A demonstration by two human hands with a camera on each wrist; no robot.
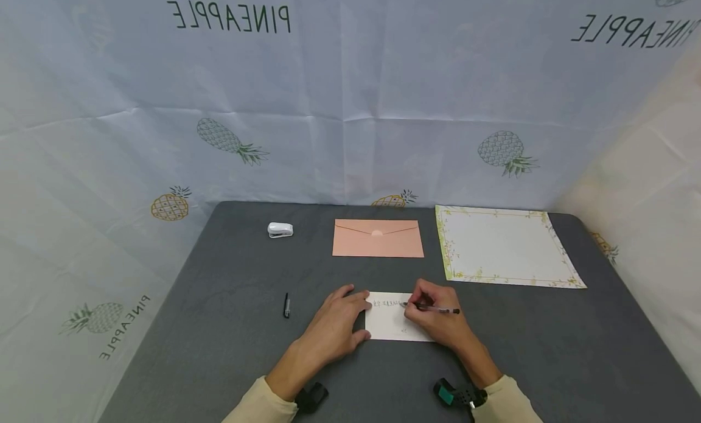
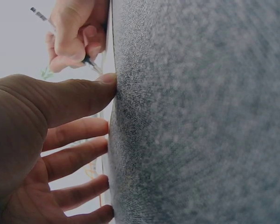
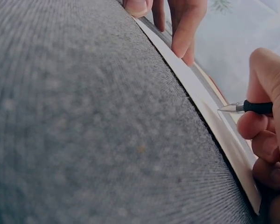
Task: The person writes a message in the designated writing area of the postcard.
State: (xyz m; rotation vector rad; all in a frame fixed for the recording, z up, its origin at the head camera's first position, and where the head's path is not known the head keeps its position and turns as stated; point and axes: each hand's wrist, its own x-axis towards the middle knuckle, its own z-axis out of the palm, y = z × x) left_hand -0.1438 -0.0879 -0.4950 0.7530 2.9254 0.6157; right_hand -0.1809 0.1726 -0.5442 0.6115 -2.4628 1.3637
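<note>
A small white card (image 1: 390, 325) lies on the dark table, with a line of handwriting along its upper part and a small mark near its lower edge. My right hand (image 1: 440, 316) pinches a pen (image 1: 438, 309), its tip at the end of the written line. In the right wrist view the pen's metal tip (image 3: 231, 108) points down at the card (image 3: 200, 100). My left hand (image 1: 335, 325) rests at the card's left edge, fingers spread, thumb and fingertips touching it. The left wrist view shows the left thumb (image 2: 79, 95) stretched out toward the card's edge.
Left of the left hand lies a black pen cap (image 1: 287, 305). Farther back are a white stapler (image 1: 280, 230), a pink envelope (image 1: 378, 243) and, at the right, a large sheet with a floral border (image 1: 504, 246). A pineapple-print curtain (image 1: 350, 94) hangs behind the table (image 1: 219, 338).
</note>
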